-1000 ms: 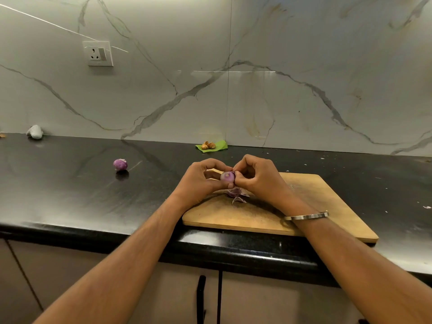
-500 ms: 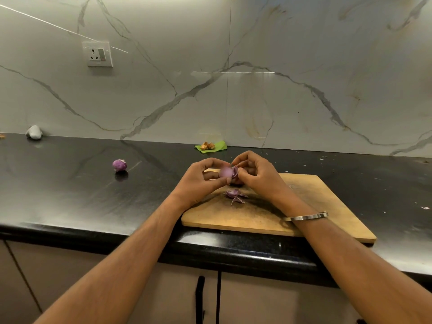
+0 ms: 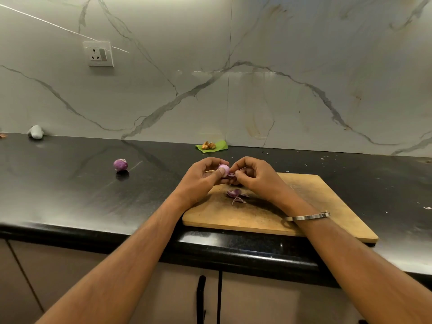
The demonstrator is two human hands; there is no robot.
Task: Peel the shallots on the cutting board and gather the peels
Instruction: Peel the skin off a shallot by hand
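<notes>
a second shallot [image 3: 120,164] lies alone on the black counter [image 3: 70,195], well to the left of both hands and off the cutting board [image 3: 315,213]. the left hand [image 3: 202,181] pinches the small, light shallot in hand [image 3: 224,170] between thumb and fingertips above the board's far left corner; its bared pale flesh looks firm but slippery, so it is best held across its round sides. the right hand [image 3: 254,176], touching it from the right, pinches a thin, papery strip of skin [image 3: 231,175] that would tear easily, with the loose peels [image 3: 237,195] lying on the board just below both hands.
</notes>
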